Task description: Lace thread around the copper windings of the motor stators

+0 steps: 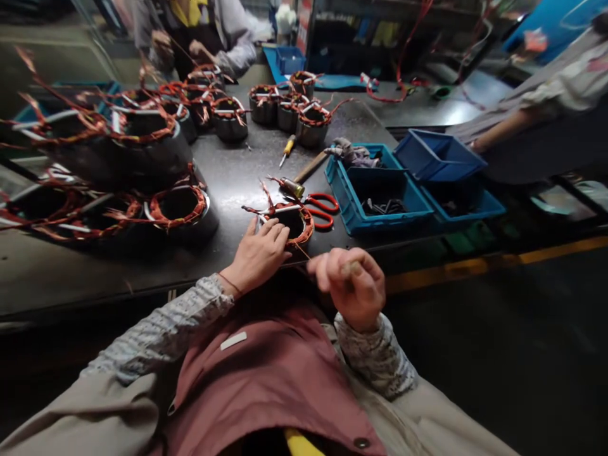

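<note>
- Head view: the left hand (259, 253) lay flat, fingers spread, on a stator (292, 223) at the bench's (95, 269) near edge, apparently to steady it.
- The right hand (354, 285) was off the edge, curled loosely; a thin wire (301, 251) seemed to run from the stator toward it, perhaps drawn taut, but I could not tell whether it was pinched.
- Red scissors (323, 209) and a mallet (306, 171) lay just behind the stator; a screwdriver (287, 149) farther back.
- Teal tray (375, 190) and blue bins (439, 158) sat toward the right edge.
- Wound stators (137, 152) crowded the left side, hemming in the space.
- Another person (209, 38) worked at the far edge; a third person's arm (503, 130) reached in at right.
</note>
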{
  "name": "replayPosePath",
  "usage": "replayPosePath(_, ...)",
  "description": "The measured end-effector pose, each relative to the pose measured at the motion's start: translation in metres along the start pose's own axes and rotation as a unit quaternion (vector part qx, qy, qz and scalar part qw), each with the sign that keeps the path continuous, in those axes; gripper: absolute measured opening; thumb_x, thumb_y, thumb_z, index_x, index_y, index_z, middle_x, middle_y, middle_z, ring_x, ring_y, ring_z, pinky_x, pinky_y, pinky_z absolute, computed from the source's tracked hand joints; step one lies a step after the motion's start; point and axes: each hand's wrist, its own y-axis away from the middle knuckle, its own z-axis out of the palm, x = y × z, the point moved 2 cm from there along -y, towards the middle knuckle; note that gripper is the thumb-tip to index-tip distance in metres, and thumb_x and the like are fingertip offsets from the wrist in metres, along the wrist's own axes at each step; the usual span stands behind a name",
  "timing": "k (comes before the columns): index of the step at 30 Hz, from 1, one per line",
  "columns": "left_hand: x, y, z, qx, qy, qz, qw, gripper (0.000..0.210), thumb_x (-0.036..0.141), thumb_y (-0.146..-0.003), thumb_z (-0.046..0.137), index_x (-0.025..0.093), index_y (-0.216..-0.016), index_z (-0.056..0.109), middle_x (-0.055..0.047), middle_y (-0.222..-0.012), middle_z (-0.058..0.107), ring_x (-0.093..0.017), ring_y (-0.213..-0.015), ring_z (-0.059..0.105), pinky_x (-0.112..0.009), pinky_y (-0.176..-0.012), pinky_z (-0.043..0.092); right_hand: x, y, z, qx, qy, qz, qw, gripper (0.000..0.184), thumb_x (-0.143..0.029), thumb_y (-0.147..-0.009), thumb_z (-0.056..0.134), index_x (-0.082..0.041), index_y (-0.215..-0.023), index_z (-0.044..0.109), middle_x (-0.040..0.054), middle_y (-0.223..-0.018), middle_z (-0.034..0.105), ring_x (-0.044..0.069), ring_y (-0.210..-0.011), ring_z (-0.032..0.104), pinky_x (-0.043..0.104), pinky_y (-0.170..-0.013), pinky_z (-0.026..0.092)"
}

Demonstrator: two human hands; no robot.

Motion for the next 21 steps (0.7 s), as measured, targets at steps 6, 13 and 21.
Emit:
replayPosePath(6, -0.006, -0.006, 0.003, -0.046, -0.003, -0.002, 0.999, 0.032, 0.032, -0.089, 0.062, 0.013, -0.114, 0.064, -0.013, -0.104, 0.068, -0.029, -0.102, 0.062, -0.054, -0.098, 0.046, -0.007, 0.027, 0.029, 0.0, -0.218, 0.204, 0.954, 0.029, -0.022, -0.088, 0.051, -0.018, -0.061, 0.045, -0.0076, -0.05, 0.029, 0.006, -0.044, 0.021, 0.022, -0.047, 0.022)
replayPosePath(13, -0.009, -0.015, -0.006, -0.142, 0.031, 0.012, 0.989, 0.044, 0.033, -0.089, 0.063, 0.018, -0.129, 0.057, -0.01, -0.122, 0.064, -0.026, -0.118, 0.056, -0.032, -0.079, 0.056, 0.021, 0.056, 0.027, -0.011, -0.221, 0.253, 0.942, 0.03, -0.034, -0.091, 0.057, -0.018, -0.066, 0.053, -0.0049, -0.054, 0.04, 0.007, -0.045, 0.028, 0.023, -0.047, 0.023)
replayPosePath(21, -0.013, -0.003, -0.022, -0.098, -0.026, 0.025, 0.995, 0.057, 0.029, -0.083, 0.067, 0.004, -0.132, 0.051, -0.021, -0.137, 0.052, -0.032, -0.127, 0.049, -0.043, -0.104, 0.045, 0.041, 0.004, -0.027, 0.036, 0.089, 0.06, 0.994, 0.061, -0.069, -0.092, 0.031, -0.025, -0.123, 0.061, 0.0114, -0.124, 0.064, 0.007, -0.043, 0.036, 0.025, -0.036, 0.031)
